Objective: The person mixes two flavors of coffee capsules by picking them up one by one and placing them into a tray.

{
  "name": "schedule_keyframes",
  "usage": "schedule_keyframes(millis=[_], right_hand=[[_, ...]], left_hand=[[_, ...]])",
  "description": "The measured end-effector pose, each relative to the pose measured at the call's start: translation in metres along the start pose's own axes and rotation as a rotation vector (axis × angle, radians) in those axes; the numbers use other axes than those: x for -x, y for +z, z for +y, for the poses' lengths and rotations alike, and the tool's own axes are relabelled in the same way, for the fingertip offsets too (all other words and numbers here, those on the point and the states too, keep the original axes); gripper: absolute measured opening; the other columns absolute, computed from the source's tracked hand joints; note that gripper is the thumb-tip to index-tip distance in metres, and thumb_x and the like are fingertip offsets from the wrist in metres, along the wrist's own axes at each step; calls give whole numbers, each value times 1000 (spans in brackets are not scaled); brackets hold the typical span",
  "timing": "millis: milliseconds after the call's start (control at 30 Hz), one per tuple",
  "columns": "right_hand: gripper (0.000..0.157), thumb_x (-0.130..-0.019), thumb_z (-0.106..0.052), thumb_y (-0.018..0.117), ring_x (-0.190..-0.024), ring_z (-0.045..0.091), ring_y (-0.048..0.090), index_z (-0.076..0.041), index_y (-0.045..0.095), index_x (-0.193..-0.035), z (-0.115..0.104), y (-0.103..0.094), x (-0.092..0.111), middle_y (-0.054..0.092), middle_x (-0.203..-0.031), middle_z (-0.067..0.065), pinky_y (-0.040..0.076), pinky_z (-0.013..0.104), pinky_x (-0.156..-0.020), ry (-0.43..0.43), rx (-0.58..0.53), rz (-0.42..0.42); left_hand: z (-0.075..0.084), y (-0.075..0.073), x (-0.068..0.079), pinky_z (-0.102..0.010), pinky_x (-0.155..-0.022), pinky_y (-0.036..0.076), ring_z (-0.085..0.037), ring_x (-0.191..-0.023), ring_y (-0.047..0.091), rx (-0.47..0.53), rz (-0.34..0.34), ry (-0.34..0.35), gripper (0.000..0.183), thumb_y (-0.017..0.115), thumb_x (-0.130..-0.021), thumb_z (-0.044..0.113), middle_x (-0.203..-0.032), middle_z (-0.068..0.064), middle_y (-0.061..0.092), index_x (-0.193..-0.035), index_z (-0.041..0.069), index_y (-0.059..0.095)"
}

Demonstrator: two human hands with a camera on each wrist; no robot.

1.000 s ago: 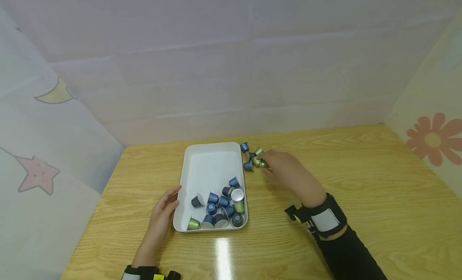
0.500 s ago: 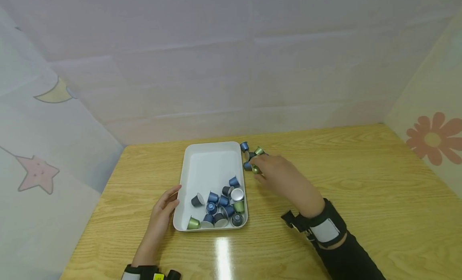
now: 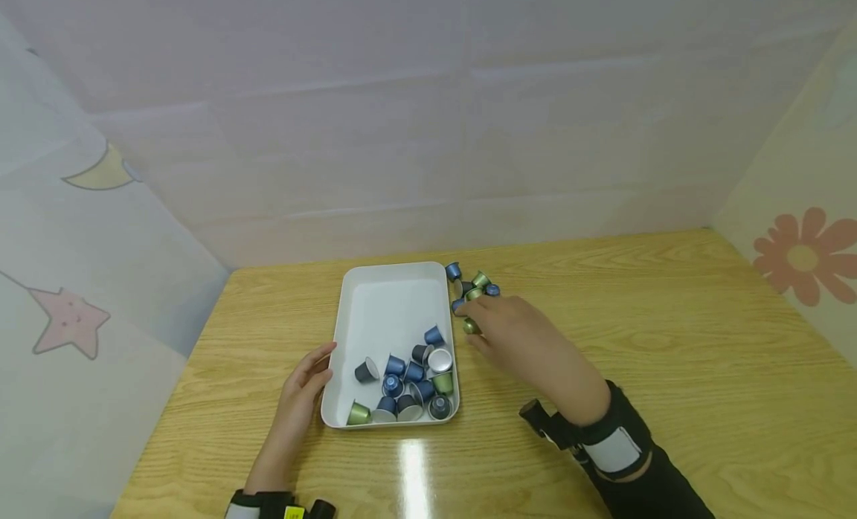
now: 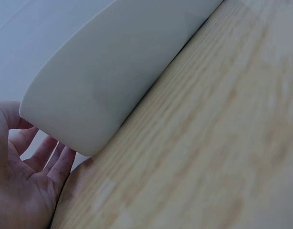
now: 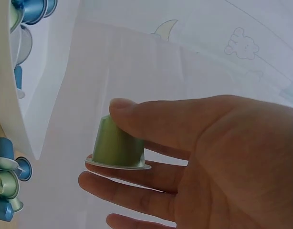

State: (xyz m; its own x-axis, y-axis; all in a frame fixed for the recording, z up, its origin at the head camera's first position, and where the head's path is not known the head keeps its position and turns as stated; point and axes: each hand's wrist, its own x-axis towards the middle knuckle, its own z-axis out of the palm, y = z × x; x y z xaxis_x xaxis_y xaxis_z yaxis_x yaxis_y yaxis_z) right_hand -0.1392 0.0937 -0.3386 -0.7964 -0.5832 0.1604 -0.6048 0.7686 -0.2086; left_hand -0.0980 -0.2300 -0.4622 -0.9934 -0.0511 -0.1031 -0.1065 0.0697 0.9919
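Our left hand (image 3: 301, 389) touches the white tray (image 3: 388, 303), fingers relaxed. Mixed capsules (image 3: 414, 372) crowd its near end; its right wall (image 3: 453, 340) separates them from a capsule cluster (image 3: 481, 279) on the tabletop (image 3: 602, 296), beside which our right hand (image 3: 515, 329) pinches 1 green capsule (image 5: 115, 145).

White glare (image 3: 413, 474) streaks the table (image 3: 602, 303); left wrist view dim, bluish.

Wrist views crop tray (image 4: 103, 81); head view: held capsule (image 3: 471, 326) apparently part-hidden.
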Motion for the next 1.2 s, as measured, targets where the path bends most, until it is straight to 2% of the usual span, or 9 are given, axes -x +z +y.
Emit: schedule_keyframes(millis=[167,367,667,867,1200], right_hand=[[33,-90,-14,74,-94,27,67,-4,67,-120,-7,-2,3,69,-110,10,52,44,-91,-27,13,21],[35,-87,-13,77,-97,27,67,-2,67,-118,-15,-1,5,69,-111,11,52,45,-91,-104,57,53],[34,-89,-17,75,-103,29,65,-3,67,-119,-28,0,7,68,-114,12,50,46,-93,-140,77,1],[35,-87,-19,78,-101,24,65,-5,67,-116,-33,7,9,67,-110,8,51,42,-92,-198,102,40],[30,-89,-22,75,-101,20,64,-11,68,-117,-37,22,-1,68,-110,2,48,39,-96,-232,77,6]], left_hand=[[1,0,1,-10,-95,39,-23,-135,37,0,-5,-2,43,44,-104,7,-151,-15,39,-147,3,42],[1,0,0,-10,-96,38,-22,-136,37,8,-10,2,43,43,-104,6,-151,-14,38,-147,3,42],[1,0,0,-9,-96,38,-23,-136,36,4,-10,7,44,44,-104,6,-152,-15,37,-148,2,42],[1,-1,0,-9,-95,38,-23,-136,37,-3,-7,5,43,44,-104,6,-151,-14,38,-147,3,43],[0,0,0,-10,-95,39,-23,-135,37,-4,1,7,42,44,-104,6,-150,-14,39,-146,3,44]])
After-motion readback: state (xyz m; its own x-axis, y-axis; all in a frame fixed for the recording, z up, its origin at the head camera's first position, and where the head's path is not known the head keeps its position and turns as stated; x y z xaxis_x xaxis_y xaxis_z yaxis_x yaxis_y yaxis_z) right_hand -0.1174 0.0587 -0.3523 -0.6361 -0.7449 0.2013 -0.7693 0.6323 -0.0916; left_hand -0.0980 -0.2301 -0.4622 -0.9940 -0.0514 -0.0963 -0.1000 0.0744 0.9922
